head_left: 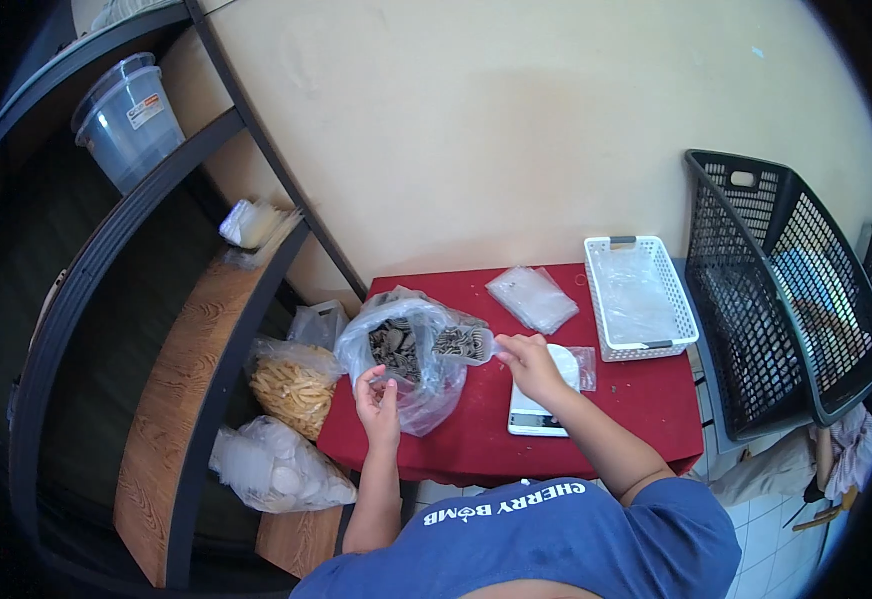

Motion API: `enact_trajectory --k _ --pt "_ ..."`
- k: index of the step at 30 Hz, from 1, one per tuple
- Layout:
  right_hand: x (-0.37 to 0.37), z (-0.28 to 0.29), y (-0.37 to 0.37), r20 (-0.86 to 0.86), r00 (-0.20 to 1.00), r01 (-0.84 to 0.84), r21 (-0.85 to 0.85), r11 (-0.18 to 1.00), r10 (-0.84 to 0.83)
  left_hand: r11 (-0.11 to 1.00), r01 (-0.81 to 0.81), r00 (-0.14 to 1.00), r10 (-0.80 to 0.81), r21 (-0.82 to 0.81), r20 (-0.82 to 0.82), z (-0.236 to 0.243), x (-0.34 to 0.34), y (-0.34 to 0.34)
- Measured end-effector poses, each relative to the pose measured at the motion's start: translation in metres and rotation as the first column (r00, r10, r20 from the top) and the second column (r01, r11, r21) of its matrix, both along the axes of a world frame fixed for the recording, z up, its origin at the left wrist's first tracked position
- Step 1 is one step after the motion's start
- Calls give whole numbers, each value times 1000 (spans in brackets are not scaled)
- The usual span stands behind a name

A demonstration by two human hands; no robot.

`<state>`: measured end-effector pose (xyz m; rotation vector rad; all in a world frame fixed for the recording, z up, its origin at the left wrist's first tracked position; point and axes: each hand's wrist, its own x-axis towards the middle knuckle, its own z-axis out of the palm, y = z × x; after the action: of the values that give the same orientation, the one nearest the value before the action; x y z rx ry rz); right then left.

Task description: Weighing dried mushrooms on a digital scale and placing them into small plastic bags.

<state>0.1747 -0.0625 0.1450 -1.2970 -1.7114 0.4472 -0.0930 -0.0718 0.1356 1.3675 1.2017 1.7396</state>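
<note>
A large clear plastic bag [436,404] sits with its mouth wide on the red-covered table, filled with dark, ridged snack-like pieces [393,344]. Over its right side, my right hand [528,364] grips the handle of a clear scoop [464,344], which is loaded with the same dark pieces. My left hand [378,407] is at the bag's near left edge, thumb and fingers apart; whether it touches the plastic is hard to see. A white kitchen scale [531,419] lies beneath my right wrist, partly covered by the arm. Beside it is a small clear bag [585,369].
Flat clear bags [533,299] lie stacked at the table's back, left of a white basket [646,349] lined with plastic. A tall black crate [756,299] stands at the right. Left are a dark-framed shelf [191,349], a bag of yellowish sticks [293,392] and a bag of pale discs [281,469].
</note>
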Motion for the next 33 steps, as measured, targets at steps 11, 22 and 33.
enact_trajectory --k 11,22,33 --pt "173 5 -127 102 934 331 119 936 -343 898 407 409 -342 -166 -846 -18 165 6" --pt "225 -15 -212 125 842 532 -45 845 -524 764 411 -207 -453 -497 -867 -31 274 61" --pt "195 9 -176 147 923 373 -109 922 -356 706 662 261 -532 -252 -806 -1 234 14"
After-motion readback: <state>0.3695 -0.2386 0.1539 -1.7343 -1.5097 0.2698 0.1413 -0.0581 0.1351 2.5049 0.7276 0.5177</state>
